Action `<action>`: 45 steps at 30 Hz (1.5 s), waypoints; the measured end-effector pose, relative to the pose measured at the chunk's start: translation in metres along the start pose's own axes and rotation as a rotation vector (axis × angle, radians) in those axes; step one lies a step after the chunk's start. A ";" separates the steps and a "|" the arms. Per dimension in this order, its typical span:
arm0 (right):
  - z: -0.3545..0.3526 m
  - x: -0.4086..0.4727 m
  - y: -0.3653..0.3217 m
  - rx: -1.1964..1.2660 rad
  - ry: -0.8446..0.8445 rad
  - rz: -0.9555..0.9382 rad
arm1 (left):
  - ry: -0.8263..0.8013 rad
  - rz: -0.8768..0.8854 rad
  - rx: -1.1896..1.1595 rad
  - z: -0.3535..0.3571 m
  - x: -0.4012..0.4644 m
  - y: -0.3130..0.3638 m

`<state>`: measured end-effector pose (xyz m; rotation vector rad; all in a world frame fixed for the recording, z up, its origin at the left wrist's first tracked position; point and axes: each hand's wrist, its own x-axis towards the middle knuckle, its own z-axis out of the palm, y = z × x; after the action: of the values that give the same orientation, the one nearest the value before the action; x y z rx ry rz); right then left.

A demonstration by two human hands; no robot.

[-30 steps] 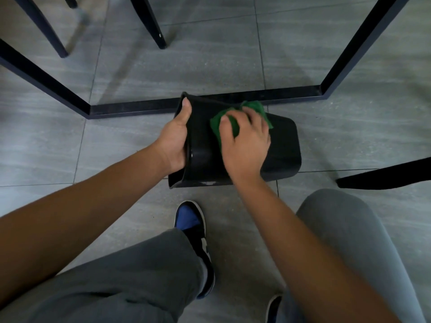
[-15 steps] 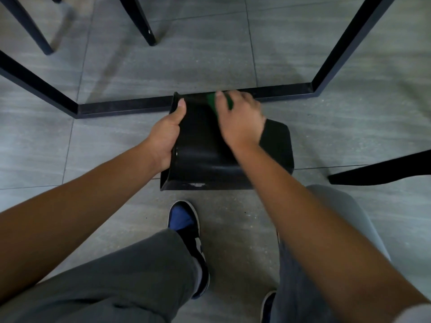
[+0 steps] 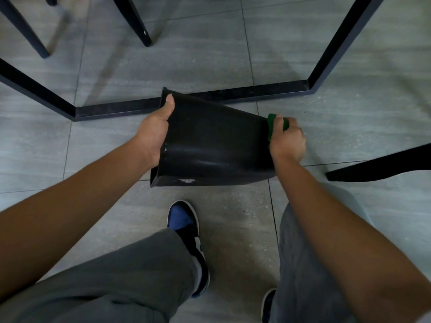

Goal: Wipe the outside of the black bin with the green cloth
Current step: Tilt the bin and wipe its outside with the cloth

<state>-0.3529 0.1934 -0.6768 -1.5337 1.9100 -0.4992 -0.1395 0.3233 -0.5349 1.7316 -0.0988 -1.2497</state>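
Black bin (image 3: 214, 145) on side, glossy, scuffed; green cloth (image 3: 271, 127) against base.

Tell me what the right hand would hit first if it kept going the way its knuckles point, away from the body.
Probably bare floor tile, then the black floor bar of the frame beyond. The right hand presses the green cloth against the base end of the black bin; depth is hard to judge.

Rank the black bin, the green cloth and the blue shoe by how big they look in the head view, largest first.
1. black bin, by far the largest.
2. blue shoe, partly covered by the trouser leg.
3. green cloth, mostly hidden by the right hand, so only a sliver shows.
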 end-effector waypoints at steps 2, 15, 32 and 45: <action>-0.007 0.001 0.000 0.011 0.058 0.037 | 0.008 0.043 0.067 0.001 0.000 0.004; -0.027 -0.060 -0.023 0.272 -0.044 -0.355 | -0.172 0.189 0.133 -0.001 0.009 0.021; -0.017 -0.039 -0.017 0.395 0.039 -0.103 | -0.027 0.500 0.345 0.017 0.006 0.006; 0.014 -0.061 -0.024 0.321 0.003 -0.342 | 0.145 0.315 0.065 0.009 0.009 0.015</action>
<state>-0.3192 0.2474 -0.6572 -1.6419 1.4833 -0.9099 -0.1356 0.3044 -0.5307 1.7763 -0.3171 -0.8977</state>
